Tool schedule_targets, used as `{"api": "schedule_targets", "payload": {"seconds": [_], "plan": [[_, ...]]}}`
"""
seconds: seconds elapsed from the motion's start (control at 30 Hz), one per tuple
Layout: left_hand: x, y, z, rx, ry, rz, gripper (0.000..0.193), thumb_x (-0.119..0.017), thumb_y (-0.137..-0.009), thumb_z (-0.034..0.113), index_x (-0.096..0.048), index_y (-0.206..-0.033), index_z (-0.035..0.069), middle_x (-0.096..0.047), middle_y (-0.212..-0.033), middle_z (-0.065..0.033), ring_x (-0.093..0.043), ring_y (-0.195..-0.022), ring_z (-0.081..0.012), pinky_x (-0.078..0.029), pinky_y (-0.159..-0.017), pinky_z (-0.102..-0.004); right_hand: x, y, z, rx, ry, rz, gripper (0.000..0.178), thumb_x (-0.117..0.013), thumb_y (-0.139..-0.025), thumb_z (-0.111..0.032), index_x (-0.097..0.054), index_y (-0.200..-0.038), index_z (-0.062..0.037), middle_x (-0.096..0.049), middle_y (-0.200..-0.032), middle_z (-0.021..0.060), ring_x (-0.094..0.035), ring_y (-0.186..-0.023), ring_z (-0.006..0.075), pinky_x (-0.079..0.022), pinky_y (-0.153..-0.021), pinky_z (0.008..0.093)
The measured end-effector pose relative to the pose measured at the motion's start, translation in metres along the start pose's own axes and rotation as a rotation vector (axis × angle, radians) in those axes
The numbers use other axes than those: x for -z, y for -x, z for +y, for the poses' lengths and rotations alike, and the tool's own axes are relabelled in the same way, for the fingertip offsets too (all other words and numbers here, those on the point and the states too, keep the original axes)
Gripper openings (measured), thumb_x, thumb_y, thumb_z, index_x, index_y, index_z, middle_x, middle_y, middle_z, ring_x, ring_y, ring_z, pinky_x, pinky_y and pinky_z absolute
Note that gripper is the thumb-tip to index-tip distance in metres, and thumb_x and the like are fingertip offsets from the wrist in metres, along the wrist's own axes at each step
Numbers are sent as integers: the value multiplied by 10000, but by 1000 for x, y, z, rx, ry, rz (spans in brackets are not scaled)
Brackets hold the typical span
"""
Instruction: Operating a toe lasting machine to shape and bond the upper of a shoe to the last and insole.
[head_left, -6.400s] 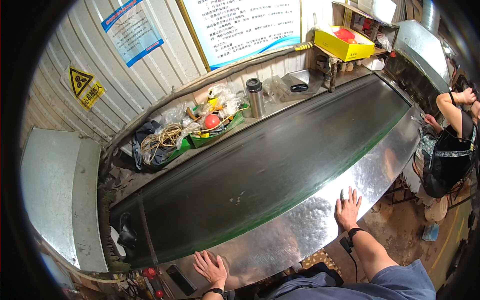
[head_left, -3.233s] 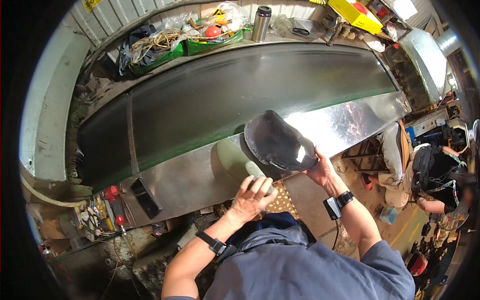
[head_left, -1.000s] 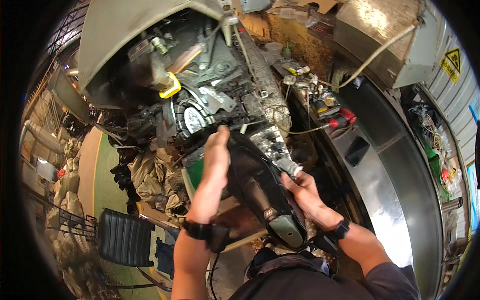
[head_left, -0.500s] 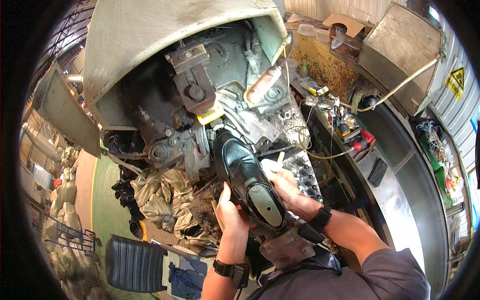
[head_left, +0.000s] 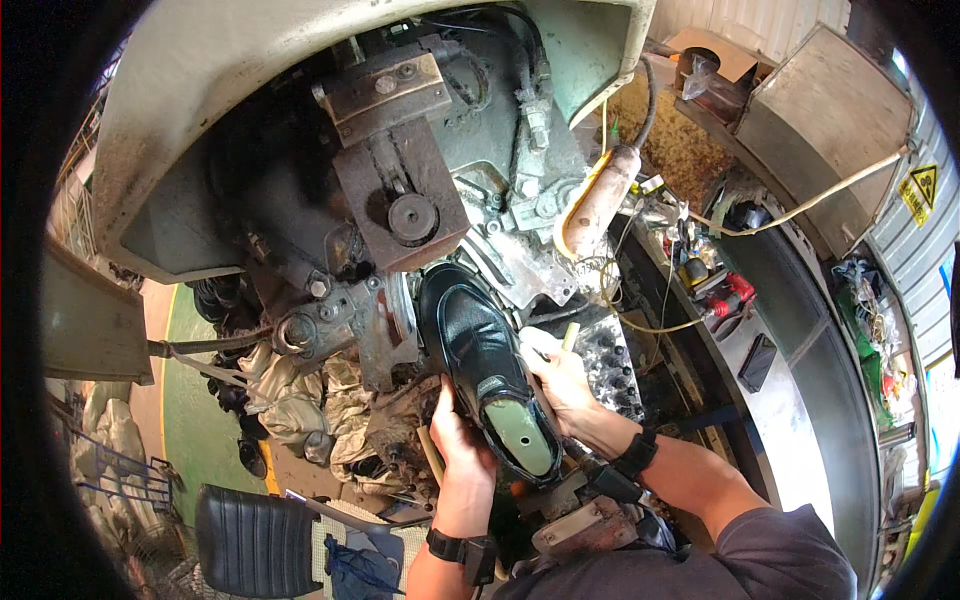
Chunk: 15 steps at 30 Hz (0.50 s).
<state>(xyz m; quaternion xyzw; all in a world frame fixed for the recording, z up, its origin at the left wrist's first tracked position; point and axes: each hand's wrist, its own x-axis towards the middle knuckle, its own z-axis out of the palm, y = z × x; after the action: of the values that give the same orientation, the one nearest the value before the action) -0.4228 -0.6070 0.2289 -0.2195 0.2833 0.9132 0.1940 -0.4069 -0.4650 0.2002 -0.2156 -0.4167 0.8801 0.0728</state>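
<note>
A black leather shoe (head_left: 470, 325) with a pale green last (head_left: 518, 436) in its opening lies with its toe toward the machine, just below a dark metal block (head_left: 398, 195). My left hand (head_left: 461, 435) grips the shoe's left side near the heel, thumb up along the edge. On the right side, my right hand (head_left: 562, 385) is closed around the shoe, with white material (head_left: 538, 343) at its fingertips. Beside those fingers stands a short pale yellow stick (head_left: 571, 336); whether the hand touches it cannot be made out. The shoe's underside is hidden.
A curved machine hood (head_left: 230, 90) arches overhead. A worn, pale hand-held tool (head_left: 598, 205) hangs on a cable right of the block. Farther right, a bench carries a red power tool (head_left: 733, 296) and a black phone-like slab (head_left: 757, 362). A black chair (head_left: 255, 540) stands lower left.
My view has moved closer to the machine, so block and hood look larger. Both hands still hold the shoe. The bright yellow piece under the block no longer shows.
</note>
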Motion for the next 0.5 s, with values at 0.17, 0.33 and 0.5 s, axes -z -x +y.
{"api": "schedule_targets", "payload": {"seconds": [0.17,0.33,0.5], "plan": [[3,-4,-1,-9,25,-1,364,-578,-1031,356,-702,-1186,51,-751,-1073,-94,-722,-906,-247,-593,-821,-380,2,-3,3,-8,-34,-21,311,-689,-985,-116,-637,-1273,-8,-686,-1070,26,-599,-895,86,-508,-791,262],[14,-16,-9,-14,42,26,372,-542,-1044,358,-702,-1170,46,-750,-1078,-99,-722,-905,-258,-594,-829,-406,9,-11,15,47,-82,-26,302,-673,-999,-127,-628,-1281,-28,-688,-1082,25,-630,-900,96,-532,-795,261],[43,-41,-24,-57,15,-94,470,-505,-1074,388,-608,-1323,3,-694,-1247,-125,-689,-1062,-281,-556,-945,-423,11,-25,21,66,-178,-151,332,-653,-1009,-105,-603,-1326,-21,-693,-1134,42,-657,-956,119,-552,-839,273]]}}
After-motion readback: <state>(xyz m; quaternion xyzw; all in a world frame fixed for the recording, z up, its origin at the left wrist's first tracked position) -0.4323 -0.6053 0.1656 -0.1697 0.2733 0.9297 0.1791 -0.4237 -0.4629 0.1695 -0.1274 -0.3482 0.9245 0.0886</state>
